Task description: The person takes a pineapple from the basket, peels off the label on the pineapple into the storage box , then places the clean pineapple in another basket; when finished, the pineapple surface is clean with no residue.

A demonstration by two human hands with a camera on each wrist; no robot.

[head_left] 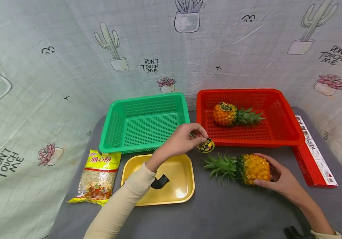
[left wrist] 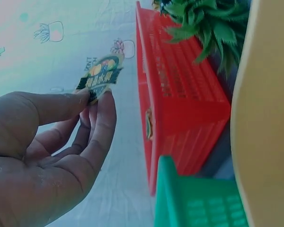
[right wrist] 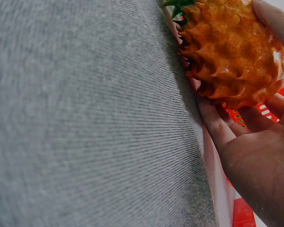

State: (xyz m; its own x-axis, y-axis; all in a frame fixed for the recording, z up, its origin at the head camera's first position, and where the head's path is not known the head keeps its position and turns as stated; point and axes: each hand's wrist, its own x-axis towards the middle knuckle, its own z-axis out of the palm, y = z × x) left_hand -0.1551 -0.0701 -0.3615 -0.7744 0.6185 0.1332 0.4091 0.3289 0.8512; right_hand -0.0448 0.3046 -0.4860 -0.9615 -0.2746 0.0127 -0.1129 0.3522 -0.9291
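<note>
Between thumb and fingertips, my left hand (head_left: 187, 138) pinches a round black-and-gold sticker (head_left: 206, 145), held just in front of the red basket. The left wrist view shows the sticker (left wrist: 102, 78) upright at the fingertips. My right hand (head_left: 281, 177) grips the base end of a pineapple (head_left: 254, 169) lying on its side on the grey table, green leaves pointing left. In the right wrist view, fingers curl under the orange fruit (right wrist: 234, 52). A second pineapple (head_left: 225, 114), bearing a similar sticker (head_left: 225, 107), lies in the red basket (head_left: 248, 142).
A green basket (head_left: 144, 146) stands at the back left. In front are a yellow tray (head_left: 179, 196) and a bag of pasta (head_left: 97, 176). A red-and-white pasta box (head_left: 314, 152) lies at the right. A patterned cloth (head_left: 159, 39) hangs behind.
</note>
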